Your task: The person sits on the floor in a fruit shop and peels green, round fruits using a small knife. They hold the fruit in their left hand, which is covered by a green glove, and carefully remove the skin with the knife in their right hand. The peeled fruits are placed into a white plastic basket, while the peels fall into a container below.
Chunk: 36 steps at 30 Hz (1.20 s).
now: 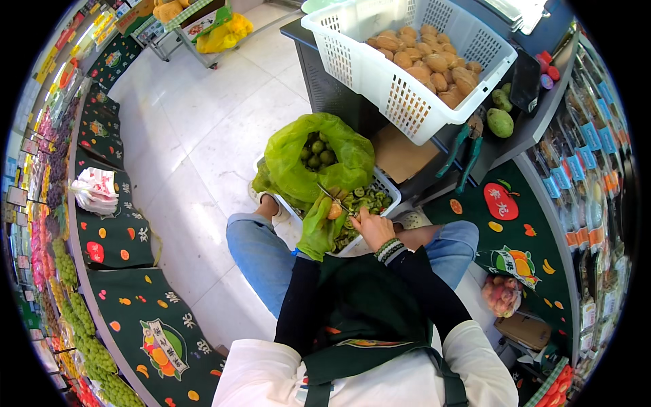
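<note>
My left hand (316, 229), in a green glove, holds a tan walnut (334, 211) that is partly covered by the fingers. My bare right hand (377, 230) grips a narrow-bladed knife (330, 194), its blade pointing up and left beside the nut. Both hands are over a white plastic basket (395, 197) between my knees. Chopped green husk pieces (374, 201) lie in it. A green mesh bag (285, 157), its mouth rolled open, rests on the basket's far side. Round green walnuts (319, 151) in their husks show inside.
A white slotted crate (356, 66) of shelled-out tan walnuts (419, 56) stands on a dark desk. Teal-handled pliers (470, 152), green fruits (500, 123) and a black device (525, 81) lie beside it. Fruit displays (86, 325) curve along the left; packaged goods (574, 152) line the right.
</note>
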Each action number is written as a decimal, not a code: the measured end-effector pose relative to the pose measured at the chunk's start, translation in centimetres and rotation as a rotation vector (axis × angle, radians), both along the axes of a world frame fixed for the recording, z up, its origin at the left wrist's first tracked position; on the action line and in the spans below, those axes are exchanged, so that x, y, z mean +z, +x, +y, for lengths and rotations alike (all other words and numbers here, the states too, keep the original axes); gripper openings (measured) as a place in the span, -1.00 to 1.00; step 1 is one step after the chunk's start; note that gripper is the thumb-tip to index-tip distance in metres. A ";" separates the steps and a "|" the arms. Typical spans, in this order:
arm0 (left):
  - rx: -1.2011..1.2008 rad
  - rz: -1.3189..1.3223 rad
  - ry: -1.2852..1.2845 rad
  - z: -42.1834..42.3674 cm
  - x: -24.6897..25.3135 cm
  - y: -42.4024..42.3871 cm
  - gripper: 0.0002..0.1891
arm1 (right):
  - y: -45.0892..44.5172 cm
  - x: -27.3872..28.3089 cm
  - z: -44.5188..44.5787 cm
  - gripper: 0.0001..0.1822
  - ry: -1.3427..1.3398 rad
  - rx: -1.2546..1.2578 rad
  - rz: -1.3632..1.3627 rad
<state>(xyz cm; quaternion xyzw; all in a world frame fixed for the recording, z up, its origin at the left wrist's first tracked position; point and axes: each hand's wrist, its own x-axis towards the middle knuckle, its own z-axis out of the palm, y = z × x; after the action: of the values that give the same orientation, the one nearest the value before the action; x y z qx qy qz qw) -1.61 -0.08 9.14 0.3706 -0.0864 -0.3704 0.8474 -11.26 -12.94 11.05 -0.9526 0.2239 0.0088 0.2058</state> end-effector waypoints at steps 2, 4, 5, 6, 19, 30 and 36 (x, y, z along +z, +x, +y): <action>-0.016 0.170 -0.100 -0.1 0.4 0.2 -0.54 | 0.1 -0.4 0.0 -0.61 0.029 -0.004 -0.033; -0.018 0.243 -0.148 0.1 0.5 0.3 -0.53 | 0.1 -0.6 0.1 -0.60 0.086 -0.001 -0.091; -0.012 0.230 -0.148 0.1 0.4 0.3 -0.53 | 0.0 -0.6 0.0 -0.59 0.146 -0.008 -0.116; -0.004 0.220 -0.151 0.0 0.5 0.3 -0.52 | -0.3 -0.3 -0.2 -0.59 0.205 -0.014 -0.139; -0.112 -0.028 -0.091 -0.1 3.8 1.2 -0.43 | -1.2 2.3 -1.2 -0.61 0.176 0.063 -0.189; 0.048 -0.118 0.020 -1.1 1.6 0.3 -0.55 | -1.0 1.3 -0.4 -0.62 0.090 -0.002 -0.171; 0.187 0.151 -0.131 -2.1 0.3 0.4 -0.54 | -2.0 1.4 0.9 -0.66 0.000 0.003 -0.115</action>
<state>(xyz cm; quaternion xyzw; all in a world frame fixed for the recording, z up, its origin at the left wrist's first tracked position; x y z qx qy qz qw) -1.20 -2.16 9.47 0.2923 -0.0116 -0.3103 0.9045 -13.22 -11.99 12.49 -0.9519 0.2103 -0.0454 0.2182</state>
